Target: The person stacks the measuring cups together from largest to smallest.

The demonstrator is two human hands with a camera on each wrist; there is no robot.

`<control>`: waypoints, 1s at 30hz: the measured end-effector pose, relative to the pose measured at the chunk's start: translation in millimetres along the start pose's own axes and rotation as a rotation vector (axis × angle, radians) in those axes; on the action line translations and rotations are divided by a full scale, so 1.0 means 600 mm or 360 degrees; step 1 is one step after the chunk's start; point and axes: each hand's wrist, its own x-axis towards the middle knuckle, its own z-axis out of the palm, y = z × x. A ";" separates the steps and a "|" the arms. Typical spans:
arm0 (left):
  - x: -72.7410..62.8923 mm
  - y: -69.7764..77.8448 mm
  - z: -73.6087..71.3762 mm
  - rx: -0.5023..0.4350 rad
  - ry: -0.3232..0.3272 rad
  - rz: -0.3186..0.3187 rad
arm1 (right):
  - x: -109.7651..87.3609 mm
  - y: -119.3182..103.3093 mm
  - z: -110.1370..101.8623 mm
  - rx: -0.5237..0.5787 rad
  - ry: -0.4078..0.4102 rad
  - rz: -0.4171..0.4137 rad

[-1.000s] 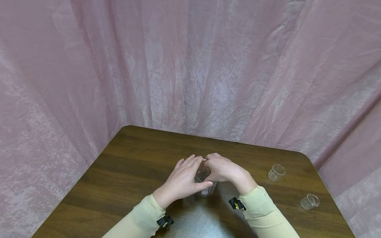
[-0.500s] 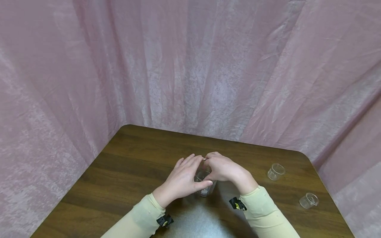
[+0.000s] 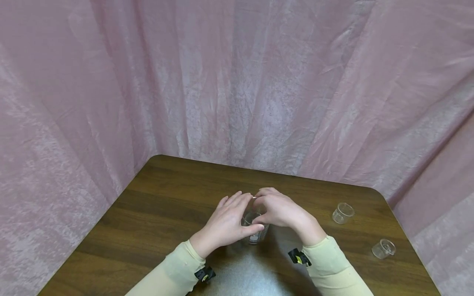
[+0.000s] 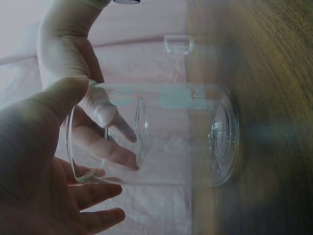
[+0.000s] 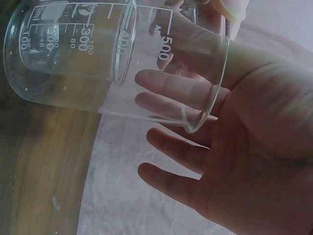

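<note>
A large clear glass beaker (image 3: 254, 237) with white volume marks stands upright on the table. A smaller beaker (image 5: 120, 78) sits nested inside it, its rim and spout below the large one's mouth. My left hand (image 3: 226, 226) holds the large beaker near its rim, thumb on the near side and fingers on the far side. My right hand (image 3: 283, 211) is at the mouth, with thumb and first fingers reaching inside. In the left wrist view these fingertips (image 4: 129, 161) are close to the small beaker's rim; the other fingers are loosely spread outside the glass.
Two small clear beakers stand apart on the right side of the brown wooden table (image 3: 166, 197): one farther back (image 3: 343, 213), one nearer the right edge (image 3: 384, 249). A pink curtain (image 3: 222, 82) hangs behind and around the table.
My right hand has shifted slightly to the right and up, its thumb raised a little over the large beaker's mouth. My left hand keeps its place on the large beaker.
</note>
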 end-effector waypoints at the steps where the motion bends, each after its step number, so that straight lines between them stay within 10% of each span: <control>1: 0.001 0.000 -0.001 0.0000 0.0003 0.0003 | -0.001 0.001 -0.001 0.0007 0.0011 -0.0005; 30: 0.012 0.002 -0.013 0.0014 -0.0024 -0.0012 | -0.036 0.007 0.000 0.0170 0.0291 0.0149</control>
